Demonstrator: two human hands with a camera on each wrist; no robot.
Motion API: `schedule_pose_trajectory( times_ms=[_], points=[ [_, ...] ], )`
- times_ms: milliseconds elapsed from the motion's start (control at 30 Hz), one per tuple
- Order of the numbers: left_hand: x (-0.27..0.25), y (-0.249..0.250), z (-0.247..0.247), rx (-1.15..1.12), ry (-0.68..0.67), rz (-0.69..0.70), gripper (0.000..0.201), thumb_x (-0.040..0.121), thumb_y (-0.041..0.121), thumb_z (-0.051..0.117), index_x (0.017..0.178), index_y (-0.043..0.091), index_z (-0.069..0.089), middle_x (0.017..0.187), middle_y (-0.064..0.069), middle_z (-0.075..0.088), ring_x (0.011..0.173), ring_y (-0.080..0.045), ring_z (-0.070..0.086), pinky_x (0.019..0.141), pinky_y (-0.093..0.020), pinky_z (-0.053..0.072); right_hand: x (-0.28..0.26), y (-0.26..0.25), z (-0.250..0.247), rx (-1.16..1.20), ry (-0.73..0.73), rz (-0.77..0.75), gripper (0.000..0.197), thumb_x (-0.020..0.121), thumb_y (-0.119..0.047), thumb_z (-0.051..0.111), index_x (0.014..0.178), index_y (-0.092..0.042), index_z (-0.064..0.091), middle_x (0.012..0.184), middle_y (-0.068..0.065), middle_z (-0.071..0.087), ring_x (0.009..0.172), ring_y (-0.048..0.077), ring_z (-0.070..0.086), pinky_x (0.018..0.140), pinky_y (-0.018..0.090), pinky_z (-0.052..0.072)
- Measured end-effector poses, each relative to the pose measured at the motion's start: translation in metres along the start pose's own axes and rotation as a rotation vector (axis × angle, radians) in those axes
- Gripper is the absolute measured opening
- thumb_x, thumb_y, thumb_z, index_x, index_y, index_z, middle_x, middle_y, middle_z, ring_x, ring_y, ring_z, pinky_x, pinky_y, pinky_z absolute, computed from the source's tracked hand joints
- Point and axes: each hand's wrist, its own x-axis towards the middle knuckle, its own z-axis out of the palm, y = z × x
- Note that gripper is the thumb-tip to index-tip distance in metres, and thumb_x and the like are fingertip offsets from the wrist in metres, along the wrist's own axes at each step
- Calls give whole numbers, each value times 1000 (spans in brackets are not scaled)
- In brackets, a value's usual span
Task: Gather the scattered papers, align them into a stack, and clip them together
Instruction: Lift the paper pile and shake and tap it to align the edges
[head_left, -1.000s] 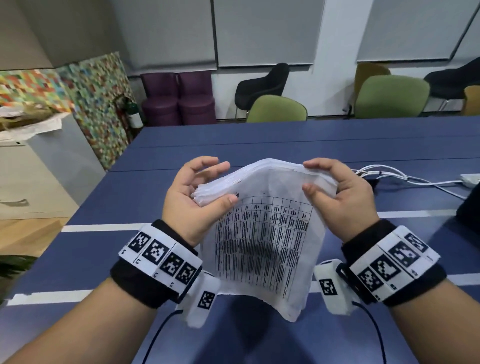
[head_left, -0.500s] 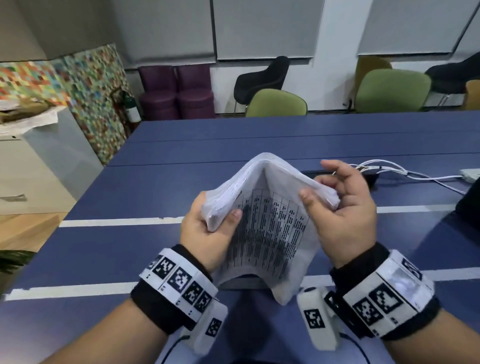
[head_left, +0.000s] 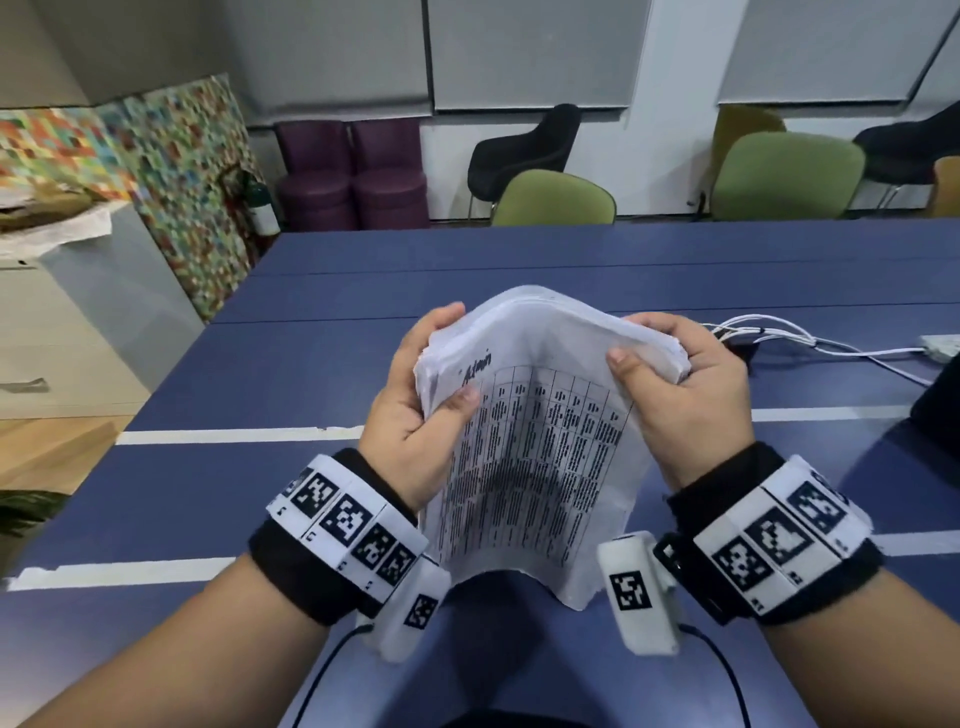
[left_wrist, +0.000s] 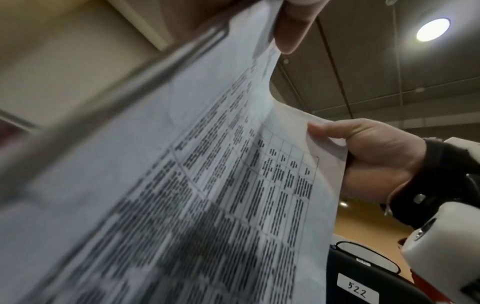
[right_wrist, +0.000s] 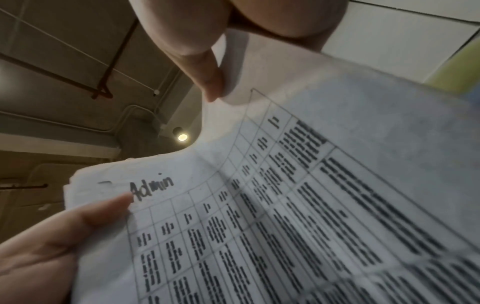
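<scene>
A thick stack of white papers (head_left: 540, 447) with a printed table and the handwritten word "Admin" stands on end above the blue table (head_left: 218, 499), its top arched upward. My left hand (head_left: 415, 410) grips the stack's upper left corner, thumb on the front sheet. My right hand (head_left: 680, 395) grips the upper right corner, thumb on the front and fingers curled behind. The left wrist view shows the papers (left_wrist: 207, 195) close up with the right hand (left_wrist: 371, 156) on their far edge. The right wrist view shows the papers (right_wrist: 298, 216) and the left hand (right_wrist: 52, 236). No clip is visible.
White cables (head_left: 810, 343) and a white adapter (head_left: 943, 345) lie on the table at the right. A dark object (head_left: 935, 415) sits at the right edge. Green chairs (head_left: 553, 200) stand behind the table. A grey cabinet (head_left: 78, 312) is at the left.
The stack was squeezed into a sharp fold half a second ago; now it has spread back into a broader arch, with both hands further apart on its top corners.
</scene>
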Motion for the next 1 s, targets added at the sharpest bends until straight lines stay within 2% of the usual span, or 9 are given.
schedule_pose_trajectory(
  times_ms=[133, 233, 333, 467, 567, 667, 767, 900, 1000],
  points=[
    [-7, -9, 4, 46, 20, -91, 51, 73, 3, 59, 111, 34, 47, 93, 29, 63, 83, 3, 58, 83, -21, 50, -5, 17, 3, 13, -5, 172, 27, 70, -5, 75, 84, -24, 62, 80, -8, 68, 76, 13, 62, 79, 39, 53],
    [-9, -8, 5, 22, 112, -153, 33, 78, 13, 62, 111, 15, 61, 103, 5, 68, 98, -10, 62, 92, -28, 48, -10, 17, 2, 20, 45, 190, 23, 75, -1, 71, 77, -22, 64, 67, -15, 71, 71, 6, 65, 80, 36, 52],
    [-11, -2, 7, 18, 184, -104, 41, 78, 23, 57, 113, 3, 61, 108, -7, 68, 103, -14, 64, 91, -25, 49, -16, 8, 1, 56, 69, 111, 22, 77, -1, 70, 80, -23, 65, 69, -16, 71, 81, 14, 65, 81, 32, 54],
    [-20, -5, 18, -4, 213, -136, 31, 75, 22, 57, 105, 16, 61, 89, 13, 70, 84, 6, 64, 74, -7, 46, -25, 15, 5, 7, 65, 150, 25, 76, -2, 71, 81, -25, 63, 66, -26, 69, 69, -4, 64, 76, 19, 54],
    [-23, -13, 18, -12, 249, -164, 22, 72, 24, 59, 93, 28, 62, 75, 21, 70, 77, 9, 64, 70, -7, 46, -27, 20, 6, 3, 72, 167, 25, 76, 0, 71, 80, -23, 63, 62, -28, 67, 63, -10, 63, 69, 9, 51],
    [-21, -15, 14, 24, 236, -159, 15, 75, 29, 59, 89, 30, 63, 78, 18, 70, 81, 4, 64, 75, -12, 48, -26, 21, 3, 5, 72, 164, 22, 76, 1, 71, 91, -14, 66, 64, -28, 68, 65, -9, 63, 69, 9, 51],
    [-21, -19, 13, 80, 212, -152, 10, 79, 28, 62, 85, 35, 59, 70, 28, 67, 72, 15, 59, 68, -1, 42, -25, 22, 2, 18, 51, 185, 24, 74, 1, 72, 86, -19, 65, 66, -25, 70, 67, -6, 65, 73, 15, 53],
    [-19, -28, 9, 114, 204, -192, 27, 72, 29, 69, 98, 26, 62, 91, 13, 68, 82, 5, 64, 74, -6, 46, -24, 26, 5, 77, 9, 218, 30, 71, 9, 71, 82, -18, 63, 63, -20, 70, 63, -5, 66, 69, 13, 54],
    [-8, -22, 1, 96, 209, -320, 12, 82, 15, 65, 76, 23, 60, 70, 5, 61, 59, -5, 57, 51, -8, 47, -22, 27, 3, 26, 3, 204, 30, 72, 6, 72, 79, -22, 63, 61, -25, 68, 63, -8, 65, 68, 10, 52]
  ],
)
